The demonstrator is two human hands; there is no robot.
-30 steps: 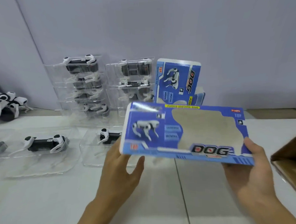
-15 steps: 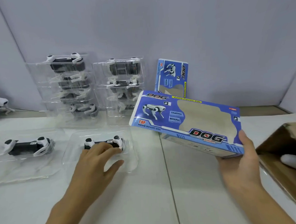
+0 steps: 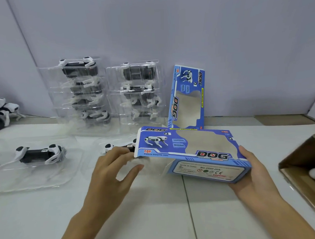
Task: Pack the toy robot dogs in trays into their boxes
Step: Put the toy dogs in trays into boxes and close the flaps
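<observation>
At lower centre the left hand [image 3: 110, 176] rests on a clear tray [image 3: 94, 168] holding a toy robot dog [image 3: 118, 147], fingers seemingly curled on its edge. At right, the right hand [image 3: 253, 178] has its fingers clamped on a blue DOG box [image 3: 190, 150] above the desk [image 3: 156, 217]. Farther back, stacked trays of dogs [image 3: 80, 89] and another box [image 3: 187, 97] lean against the wall.

Held box [image 3: 190, 150]: blue w/ white edging, red-black "DOG" lettering, white-black dog graphic, beige window area.
Box base panel [image 3: 208, 171]: pale cream label, blue border, red + green marks.
Leaning box [image 3: 187, 98]: same blue print, yellow text strip.
Toy dogs in trays [image 3: 40, 154]: black body, white legs.
Trays [image 3: 69, 176]: clear.
Table [image 3: 156, 217]: white.
Wall [image 3: 168, 29]: pale lilac-grey.
Carton [image 3: 301, 171]: brown.
</observation>
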